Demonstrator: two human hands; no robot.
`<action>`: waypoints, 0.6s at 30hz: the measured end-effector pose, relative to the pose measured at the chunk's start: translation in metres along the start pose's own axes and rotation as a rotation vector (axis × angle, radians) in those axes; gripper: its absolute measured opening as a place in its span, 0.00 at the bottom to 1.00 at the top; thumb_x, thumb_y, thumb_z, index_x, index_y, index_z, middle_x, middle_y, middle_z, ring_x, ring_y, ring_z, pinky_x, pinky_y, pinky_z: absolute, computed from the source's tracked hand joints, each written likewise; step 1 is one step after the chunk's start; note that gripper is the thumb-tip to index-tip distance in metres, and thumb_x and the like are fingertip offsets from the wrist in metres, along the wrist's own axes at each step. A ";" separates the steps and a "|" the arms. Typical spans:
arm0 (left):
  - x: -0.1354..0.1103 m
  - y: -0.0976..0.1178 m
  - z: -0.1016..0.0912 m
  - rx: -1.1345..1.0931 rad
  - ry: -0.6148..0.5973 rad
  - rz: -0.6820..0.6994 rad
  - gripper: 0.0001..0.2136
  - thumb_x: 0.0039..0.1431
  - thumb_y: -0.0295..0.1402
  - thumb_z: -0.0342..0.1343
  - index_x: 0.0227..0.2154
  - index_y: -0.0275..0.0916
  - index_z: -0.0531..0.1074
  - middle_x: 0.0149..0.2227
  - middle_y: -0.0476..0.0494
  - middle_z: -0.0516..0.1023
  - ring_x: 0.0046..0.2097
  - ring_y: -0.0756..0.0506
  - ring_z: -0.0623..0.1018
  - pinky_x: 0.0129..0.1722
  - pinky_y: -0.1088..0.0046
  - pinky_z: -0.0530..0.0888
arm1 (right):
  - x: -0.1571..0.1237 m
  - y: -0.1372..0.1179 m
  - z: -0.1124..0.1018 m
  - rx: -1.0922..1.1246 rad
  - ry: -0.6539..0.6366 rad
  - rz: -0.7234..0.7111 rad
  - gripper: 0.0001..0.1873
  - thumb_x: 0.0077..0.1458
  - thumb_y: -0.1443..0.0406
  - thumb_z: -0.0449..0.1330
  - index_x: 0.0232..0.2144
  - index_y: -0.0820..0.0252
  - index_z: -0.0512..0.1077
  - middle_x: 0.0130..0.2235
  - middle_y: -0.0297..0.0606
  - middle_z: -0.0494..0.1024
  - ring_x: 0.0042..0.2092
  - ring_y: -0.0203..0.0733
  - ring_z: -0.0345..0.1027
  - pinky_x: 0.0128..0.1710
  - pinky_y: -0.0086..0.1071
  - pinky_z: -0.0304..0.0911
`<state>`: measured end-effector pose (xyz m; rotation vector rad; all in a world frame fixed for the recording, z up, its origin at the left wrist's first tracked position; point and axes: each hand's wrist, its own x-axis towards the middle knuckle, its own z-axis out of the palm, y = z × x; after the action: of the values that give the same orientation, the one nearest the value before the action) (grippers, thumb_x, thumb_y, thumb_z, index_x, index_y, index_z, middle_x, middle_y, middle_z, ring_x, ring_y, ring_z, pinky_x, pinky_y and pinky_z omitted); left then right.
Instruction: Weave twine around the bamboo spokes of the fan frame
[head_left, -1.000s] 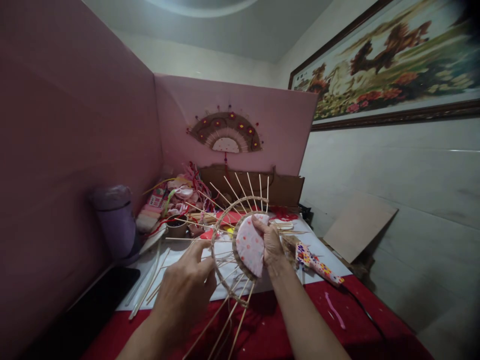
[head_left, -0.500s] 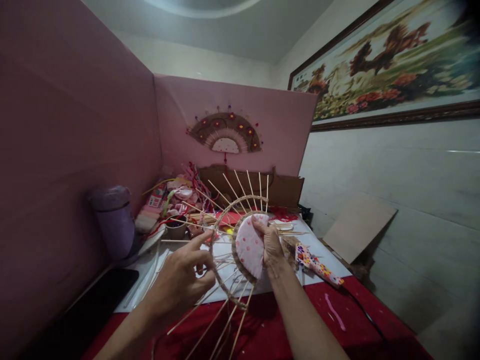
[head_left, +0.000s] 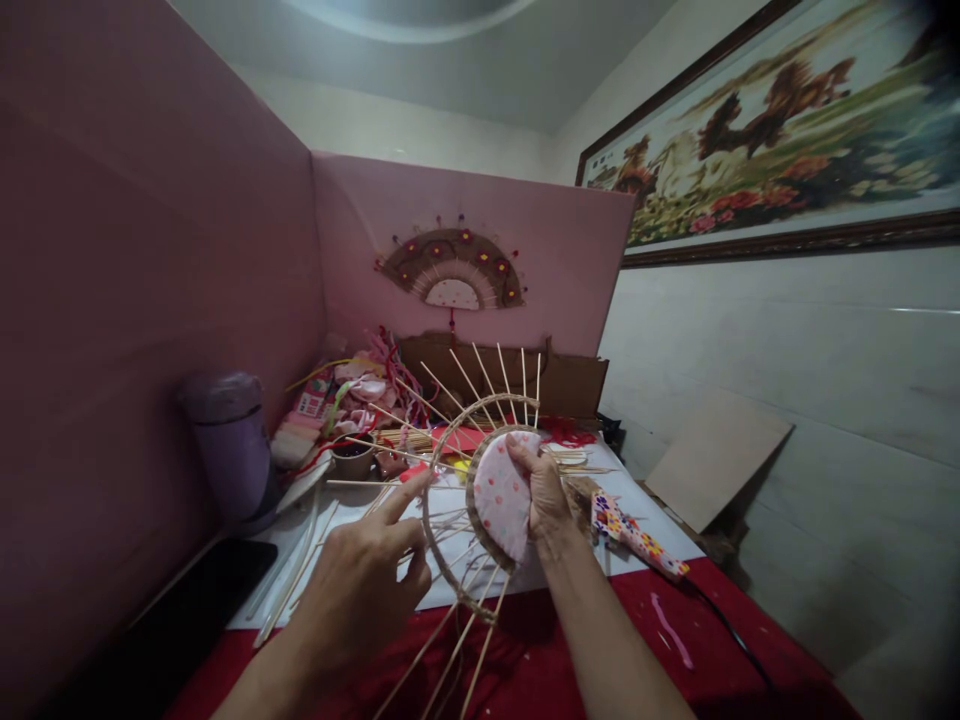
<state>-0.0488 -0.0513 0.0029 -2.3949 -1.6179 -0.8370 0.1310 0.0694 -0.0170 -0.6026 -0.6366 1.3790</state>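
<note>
My right hand grips an unfinished fan frame by its pink dotted half-round pad, held upright above the table. Thin bamboo ribs fan out from the pad, and a woven cane ring arcs across them. At the ring's left side, my left hand has its index finger stretched toward the ribs while the other fingers curl around a cane strand; the grip itself is partly hidden.
A finished brown fan hangs on the pink partition. A purple jar, a small cup, ribbons and loose sticks crowd the table's back left. A floral-patterned glue gun lies right of my hands. A dark phone rests at the left edge.
My left hand has shifted along the ring's left side, dipping down and left, then coming back up with the index finger extended. My right hand and the fan frame stay almost still.
</note>
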 end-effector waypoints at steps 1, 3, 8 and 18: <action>0.000 0.000 0.001 0.004 0.003 0.002 0.06 0.48 0.24 0.47 0.20 0.37 0.67 0.59 0.44 0.60 0.32 0.48 0.77 0.30 0.68 0.72 | -0.001 0.000 0.001 -0.001 0.002 -0.004 0.16 0.33 0.66 0.69 0.22 0.61 0.64 0.15 0.25 0.69 0.17 0.32 0.63 0.22 0.28 0.65; -0.001 0.000 0.002 -0.009 0.006 0.001 0.06 0.47 0.24 0.48 0.20 0.37 0.66 0.59 0.43 0.60 0.33 0.48 0.77 0.31 0.68 0.72 | -0.002 -0.001 0.003 -0.012 -0.011 0.001 0.16 0.33 0.65 0.69 0.22 0.61 0.65 0.15 0.26 0.70 0.17 0.33 0.63 0.21 0.28 0.65; -0.002 0.000 0.001 0.009 0.011 0.016 0.05 0.46 0.23 0.48 0.21 0.37 0.66 0.59 0.43 0.60 0.34 0.47 0.77 0.30 0.70 0.72 | -0.003 -0.001 0.003 -0.021 -0.015 0.014 0.16 0.33 0.64 0.69 0.20 0.61 0.64 0.16 0.28 0.71 0.18 0.35 0.65 0.20 0.28 0.65; -0.021 0.007 0.008 0.373 0.254 0.042 0.09 0.54 0.26 0.47 0.28 0.43 0.71 0.31 0.49 0.74 0.21 0.50 0.71 0.18 0.75 0.61 | 0.002 0.000 -0.001 -0.006 0.000 -0.033 0.16 0.32 0.64 0.68 0.22 0.60 0.64 0.17 0.26 0.71 0.19 0.35 0.66 0.22 0.29 0.66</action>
<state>-0.0455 -0.0680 -0.0138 -1.9733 -1.4690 -0.7216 0.1315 0.0713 -0.0177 -0.5943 -0.6482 1.3465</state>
